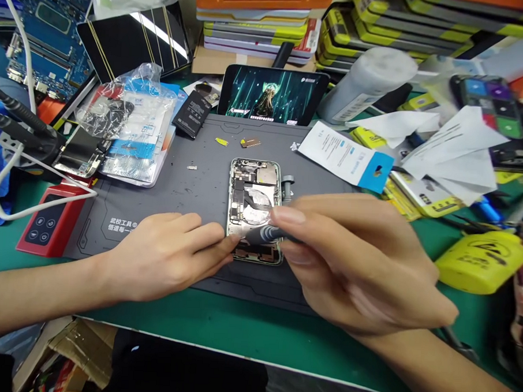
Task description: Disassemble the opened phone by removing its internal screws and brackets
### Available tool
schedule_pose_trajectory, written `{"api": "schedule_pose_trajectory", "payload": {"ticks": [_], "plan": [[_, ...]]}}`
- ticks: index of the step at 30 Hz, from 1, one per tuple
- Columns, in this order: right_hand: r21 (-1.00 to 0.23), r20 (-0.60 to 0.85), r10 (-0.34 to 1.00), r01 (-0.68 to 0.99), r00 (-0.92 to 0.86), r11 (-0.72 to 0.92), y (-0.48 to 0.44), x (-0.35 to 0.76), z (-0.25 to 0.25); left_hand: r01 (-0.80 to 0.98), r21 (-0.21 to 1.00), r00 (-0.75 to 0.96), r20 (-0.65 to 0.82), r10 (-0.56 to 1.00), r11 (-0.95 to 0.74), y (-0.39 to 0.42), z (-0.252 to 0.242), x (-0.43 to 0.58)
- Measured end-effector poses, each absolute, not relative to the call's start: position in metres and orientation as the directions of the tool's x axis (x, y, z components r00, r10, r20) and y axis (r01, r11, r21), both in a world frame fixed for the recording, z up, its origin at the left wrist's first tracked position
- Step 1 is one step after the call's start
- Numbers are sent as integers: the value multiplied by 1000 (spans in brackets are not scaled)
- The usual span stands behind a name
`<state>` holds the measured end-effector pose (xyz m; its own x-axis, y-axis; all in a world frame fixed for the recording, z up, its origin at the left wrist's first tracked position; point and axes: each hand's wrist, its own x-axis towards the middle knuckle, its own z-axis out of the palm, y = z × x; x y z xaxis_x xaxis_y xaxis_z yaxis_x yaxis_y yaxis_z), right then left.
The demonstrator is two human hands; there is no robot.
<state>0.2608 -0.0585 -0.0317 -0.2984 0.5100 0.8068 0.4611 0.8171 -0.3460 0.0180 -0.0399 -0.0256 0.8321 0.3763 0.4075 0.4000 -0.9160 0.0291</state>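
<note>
An opened phone (263,187) lies on the dark grey mat with its inner boards and a silvery plate exposed. My left hand (163,255) reaches in from the left, its fingertips closed against the phone's lower left edge; the thumb is mostly hidden. Pinched in my right hand (354,258) is a dark tool with a ringed grip (268,235), held low over the phone's lower part. Its tip is blurred. A dark curved strip (258,203) crosses the silvery plate. Just behind the phone's right edge is a grey cylindrical piece (287,182).
A lit tablet (272,95) stands at the back of the mat. A black battery (192,113), bagged parts (139,121) and a red device (52,221) are on the left. A white-blue packet (343,156) and a yellow ESD-marked item (484,260) sit on the right.
</note>
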Motion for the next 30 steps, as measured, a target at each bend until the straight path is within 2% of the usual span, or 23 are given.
{"api": "schedule_pose_trajectory", "payload": {"ticks": [8, 13, 17, 30], "plan": [[-390, 768, 572, 498, -288, 775, -60, 260, -28, 415, 16, 831, 400, 386, -910, -41, -24, 19], [-346, 807, 513, 469, -292, 812, -58, 259, -29, 411, 34, 826, 408, 388, -911, -40, -24, 18], [-379, 784, 543, 460, -301, 803, -57, 258, -28, 396, 46, 828, 414, 379, -917, -40, -25, 18], [-373, 786, 536, 456, -307, 808, -58, 258, -28, 388, 45, 834, 408, 372, -920, -39, -27, 18]]}}
